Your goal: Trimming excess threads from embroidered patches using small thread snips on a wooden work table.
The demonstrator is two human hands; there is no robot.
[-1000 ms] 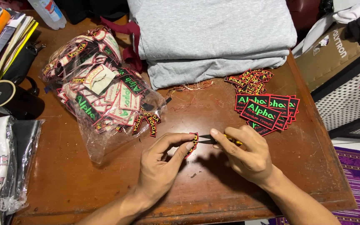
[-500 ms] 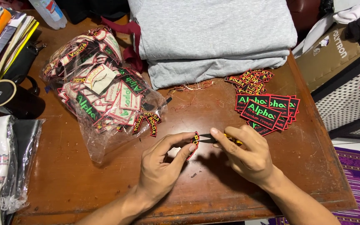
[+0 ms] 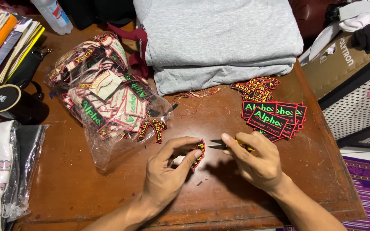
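Brown wooden surface (image 3: pixel 108 188), worn glossy finish, scattered loose thread bits. Left hand (image 3: pixel 168 173) pinches a small curved embroidered patch (image 3: pixel 199 153), black cloth with red edge and yellow stitching, arc shaped, held upright between thumb and fingertips just above the surface. Right hand (image 3: pixel 255 162) is closed around small thread snips (image 3: pixel 217 144), yellow grip mostly hidden in the fist, dark pointed metal blades sticking out to the left. Blade tips sit just beside the patch's upper edge; cannot tell if they touch.

Patch sits between the two hands, at front centre of the surface.

Left of the hands: crinkled clear plastic bag (image 3: pixel 108 107), lumpy, stuffed with mixed embroidered patches, a few curved ones spilling at its mouth near the left hand. Right and behind the right hand: fanned stack of rectangular patches (image 3: pixel 275 117), black with red borders and green lettering, flat on the surface. Behind that, a loose pile of small curved patches (image 3: pixel 257 87), same red and yellow kind. At the back, folded grey fabric (image 3: pixel 219 38), soft knit, thick stack. Tangle of reddish thread scraps (image 3: pixel 195 94) lies in front of the fabric. Far left: black cylindrical mug (image 3: pixel 11 105) lying on its side, stacked books (image 3: pixel 5 42).
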